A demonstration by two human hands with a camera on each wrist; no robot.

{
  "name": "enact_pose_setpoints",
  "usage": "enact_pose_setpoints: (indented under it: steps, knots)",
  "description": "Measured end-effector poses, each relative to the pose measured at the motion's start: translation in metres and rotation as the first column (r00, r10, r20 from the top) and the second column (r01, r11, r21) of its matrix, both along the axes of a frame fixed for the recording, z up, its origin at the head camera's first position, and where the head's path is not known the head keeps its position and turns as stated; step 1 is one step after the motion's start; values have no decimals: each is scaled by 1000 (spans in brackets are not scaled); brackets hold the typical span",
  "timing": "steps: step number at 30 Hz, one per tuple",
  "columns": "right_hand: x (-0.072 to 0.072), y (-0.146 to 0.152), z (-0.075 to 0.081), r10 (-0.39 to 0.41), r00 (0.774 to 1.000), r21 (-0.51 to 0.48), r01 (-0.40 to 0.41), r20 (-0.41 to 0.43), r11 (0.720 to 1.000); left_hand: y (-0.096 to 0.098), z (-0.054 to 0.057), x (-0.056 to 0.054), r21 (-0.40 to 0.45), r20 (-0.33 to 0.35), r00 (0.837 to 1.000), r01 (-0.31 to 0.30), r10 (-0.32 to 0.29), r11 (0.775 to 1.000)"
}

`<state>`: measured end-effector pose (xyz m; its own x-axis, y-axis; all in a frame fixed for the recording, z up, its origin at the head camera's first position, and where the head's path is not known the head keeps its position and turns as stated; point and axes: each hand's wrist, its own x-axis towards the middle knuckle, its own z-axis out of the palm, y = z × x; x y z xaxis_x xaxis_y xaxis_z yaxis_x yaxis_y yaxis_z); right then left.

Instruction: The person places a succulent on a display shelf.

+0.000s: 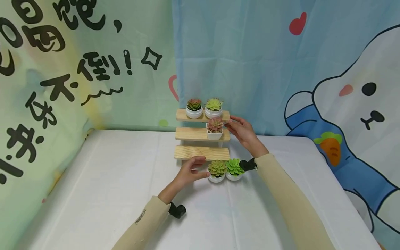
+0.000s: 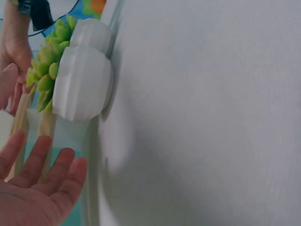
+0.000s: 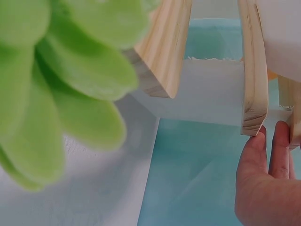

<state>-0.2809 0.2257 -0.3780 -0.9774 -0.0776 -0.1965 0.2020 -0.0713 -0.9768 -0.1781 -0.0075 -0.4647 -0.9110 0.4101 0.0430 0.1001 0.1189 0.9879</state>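
Note:
A three-tier wooden plant stand [image 1: 202, 151] stands on the table. On its middle tier sits a pink succulent [image 1: 214, 134] in a square white pot, at the right end. My right hand [image 1: 244, 134] is beside it, fingertips at the shelf ends; the thumb [image 3: 257, 146] is right under the end of a wooden board [image 3: 254, 70]. In front of the stand, two green potted succulents stand side by side, one yellowish [image 1: 217, 171] and one brighter [image 1: 234, 169]. Close to the yellowish one, my left hand [image 1: 190, 172] has its fingers spread and holds nothing.
Two more succulents, one reddish [image 1: 194, 108] and one pale green [image 1: 214, 107], stand in round white pots on the top tier. Behind the table [image 1: 103, 173] hang printed cloths [image 1: 237, 69]. A black wrist camera [image 1: 248, 165] overlaps the brighter succulent in the head view.

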Motion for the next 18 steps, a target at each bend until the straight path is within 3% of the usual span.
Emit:
enact_pose_setpoints:
  steps: [8, 18]
  knots:
    - [0, -1, 0, -7, 1000, -5, 7, 4, 1000, 11, -6, 1, -49, 21, 999, 34, -33, 998]
    - [0, 0, 0, -13, 1000, -14, 13, 5, 1000, 27, -12, -1, -48, -44, 996, 76, -78, 996]
